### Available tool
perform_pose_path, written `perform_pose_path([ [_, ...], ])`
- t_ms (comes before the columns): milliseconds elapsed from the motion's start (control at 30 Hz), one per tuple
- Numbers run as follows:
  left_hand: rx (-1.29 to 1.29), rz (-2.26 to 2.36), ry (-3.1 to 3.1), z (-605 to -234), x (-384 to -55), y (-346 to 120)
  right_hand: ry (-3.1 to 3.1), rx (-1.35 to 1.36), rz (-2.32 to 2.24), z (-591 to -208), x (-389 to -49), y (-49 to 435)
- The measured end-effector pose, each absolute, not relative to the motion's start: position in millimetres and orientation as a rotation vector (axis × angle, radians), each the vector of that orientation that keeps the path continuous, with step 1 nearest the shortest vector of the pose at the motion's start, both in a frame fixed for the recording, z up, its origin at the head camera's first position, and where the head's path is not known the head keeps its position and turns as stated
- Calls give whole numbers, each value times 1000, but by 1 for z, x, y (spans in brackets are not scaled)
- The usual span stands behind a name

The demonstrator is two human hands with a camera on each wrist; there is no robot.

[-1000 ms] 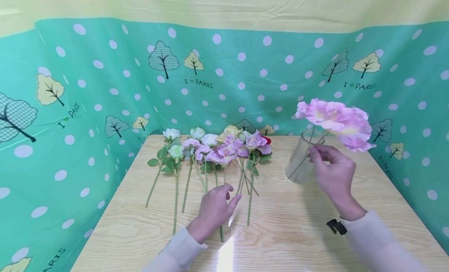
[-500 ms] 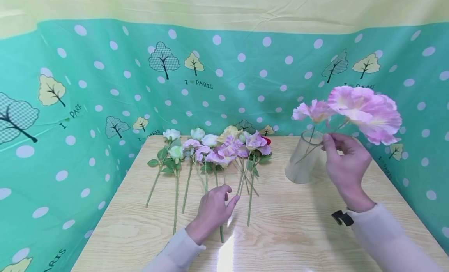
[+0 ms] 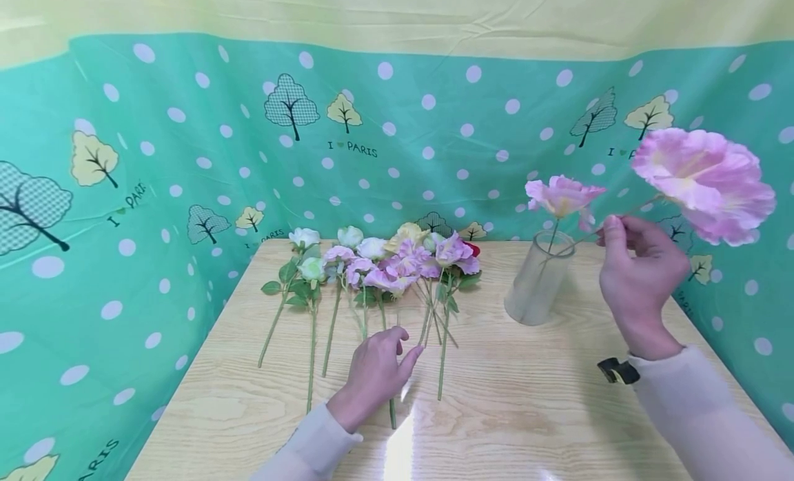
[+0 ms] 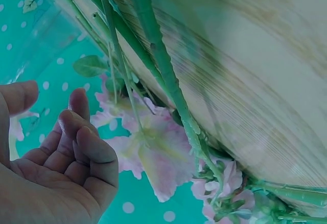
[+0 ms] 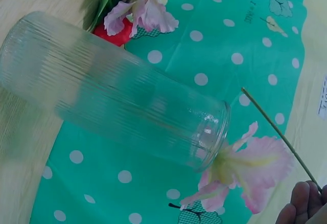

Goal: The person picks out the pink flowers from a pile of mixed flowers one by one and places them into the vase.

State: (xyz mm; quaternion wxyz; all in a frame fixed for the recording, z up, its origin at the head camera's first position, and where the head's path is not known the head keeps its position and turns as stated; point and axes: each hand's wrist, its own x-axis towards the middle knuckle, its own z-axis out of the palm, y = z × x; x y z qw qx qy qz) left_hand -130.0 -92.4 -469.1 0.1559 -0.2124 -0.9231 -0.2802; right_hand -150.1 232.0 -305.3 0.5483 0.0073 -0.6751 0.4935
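Green dotted cloth [image 3: 428, 133] walled in the wooden table [image 3: 236, 412]. At left lay flowers [image 3: 406, 260] near the left hand [image 3: 378, 371], loosely bent around nothing. Rightward, a clear vase [image 3: 533, 295] stood holding one bloom [image 3: 561, 195]; the right hand [image 3: 645, 281] pinched a pink flower [image 3: 707, 181], its stem tip outside the glass.

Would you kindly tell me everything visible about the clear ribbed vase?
The clear, ribbed cylindrical vase, apparently glass, stands upright on the right side of the light wood-grain table. Its round rim is open. One pink-and-yellow, fabric-looking flower has its stem inside and bloom above. Neither the left hand nor the right hand touches it.
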Motion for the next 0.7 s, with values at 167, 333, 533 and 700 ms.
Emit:
perform_pose_path([
  [167,-613,-804,-2641,-469,-130,-92,-1587,5,1148,-305,-154,236],
  [333,-609,-805,-2661,-468,-130,-92,-1568,5,1128,-305,-158,242],
  [533,-625,-812,-2643,-469,-130,-92,-1586,-8,1096,-307,-163,246],
  [700,-633,-803,-2621,-471,-130,-92,-1707,-85,1078,-325,-175,254],
])
